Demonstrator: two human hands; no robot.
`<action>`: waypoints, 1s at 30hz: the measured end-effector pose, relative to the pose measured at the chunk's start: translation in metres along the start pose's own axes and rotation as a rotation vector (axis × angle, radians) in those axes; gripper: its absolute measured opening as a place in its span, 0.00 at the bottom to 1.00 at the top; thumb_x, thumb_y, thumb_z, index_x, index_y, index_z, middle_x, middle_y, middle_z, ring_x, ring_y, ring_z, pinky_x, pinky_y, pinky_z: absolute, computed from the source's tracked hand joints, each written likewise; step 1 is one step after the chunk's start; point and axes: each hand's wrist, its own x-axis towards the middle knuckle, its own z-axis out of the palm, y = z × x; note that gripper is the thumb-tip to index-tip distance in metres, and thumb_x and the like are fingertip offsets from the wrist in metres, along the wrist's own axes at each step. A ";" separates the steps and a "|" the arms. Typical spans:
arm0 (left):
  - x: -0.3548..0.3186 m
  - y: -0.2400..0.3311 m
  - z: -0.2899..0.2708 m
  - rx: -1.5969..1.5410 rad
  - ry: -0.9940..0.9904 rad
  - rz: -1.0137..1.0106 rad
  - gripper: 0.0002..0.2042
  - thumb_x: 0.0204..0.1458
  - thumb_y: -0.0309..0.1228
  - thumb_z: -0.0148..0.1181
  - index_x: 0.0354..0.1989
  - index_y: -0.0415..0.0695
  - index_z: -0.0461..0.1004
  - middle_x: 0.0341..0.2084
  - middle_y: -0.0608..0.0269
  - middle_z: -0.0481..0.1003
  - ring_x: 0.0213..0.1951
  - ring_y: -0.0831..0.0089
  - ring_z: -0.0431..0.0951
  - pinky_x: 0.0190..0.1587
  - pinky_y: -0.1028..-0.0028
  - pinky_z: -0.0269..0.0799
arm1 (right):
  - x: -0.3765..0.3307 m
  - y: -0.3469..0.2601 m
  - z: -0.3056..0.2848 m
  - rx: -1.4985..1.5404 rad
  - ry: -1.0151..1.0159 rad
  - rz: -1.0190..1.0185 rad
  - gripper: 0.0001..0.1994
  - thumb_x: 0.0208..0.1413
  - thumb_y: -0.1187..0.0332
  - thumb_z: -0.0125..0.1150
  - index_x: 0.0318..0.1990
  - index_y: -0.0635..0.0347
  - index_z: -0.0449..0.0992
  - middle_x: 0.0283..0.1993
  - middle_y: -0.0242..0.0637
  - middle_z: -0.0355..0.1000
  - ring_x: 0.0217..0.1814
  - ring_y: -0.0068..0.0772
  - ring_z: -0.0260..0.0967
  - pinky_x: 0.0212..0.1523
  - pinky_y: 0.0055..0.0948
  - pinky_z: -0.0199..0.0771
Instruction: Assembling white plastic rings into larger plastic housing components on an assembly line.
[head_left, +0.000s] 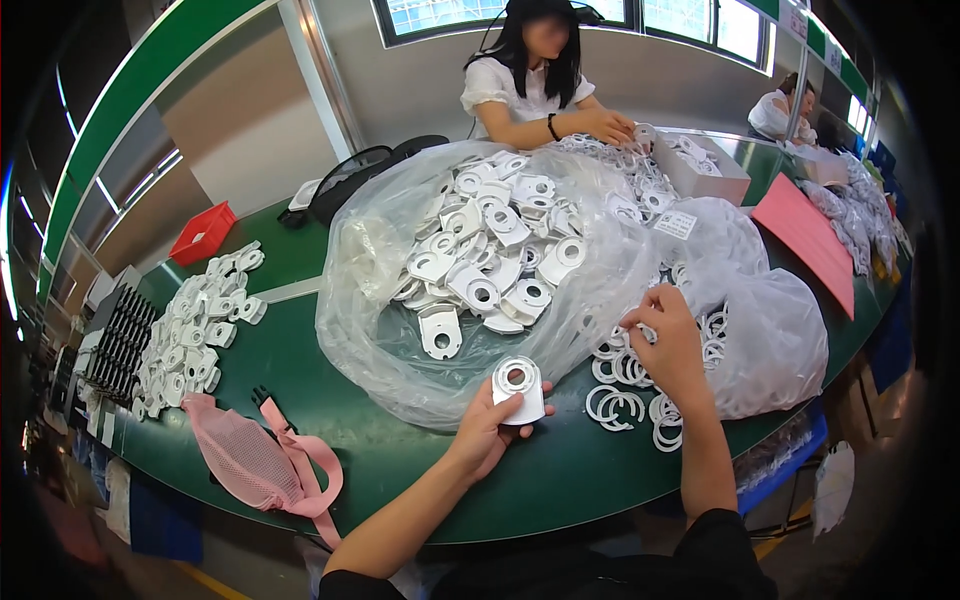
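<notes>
In my left hand (480,437) is a white plastic housing plate (531,408) with a round ringed hole at its top, held between thumb and fingers above the table's near side. My right hand (674,348) hovers over a heap of white plastic C-shaped rings (617,407), its thumb and fingers pinched together. Whether a ring sits in that pinch is hard to make out. Beyond my left hand, a clear plastic bag (365,335) lies spread wide, with many similar white plates (480,290) piled in it.
Left on the green table (400,480) are a pink mesh bag (240,455), loose white plates (195,330), a red tray (203,233) and black racks (125,335). Filled plastic bags (775,345) and a pink board (808,240) stand right. Across, a person (530,90) handles parts near a box (705,178).
</notes>
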 end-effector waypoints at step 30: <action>-0.006 -0.006 0.013 0.210 0.141 0.047 0.22 0.46 0.23 0.64 0.49 0.43 0.63 0.34 0.64 0.75 0.29 0.77 0.77 0.19 0.84 0.64 | -0.025 -0.039 0.040 0.862 -0.584 0.266 0.13 0.50 0.76 0.61 0.44 0.65 0.72 0.38 0.34 0.72 0.36 0.19 0.70 0.39 0.19 0.70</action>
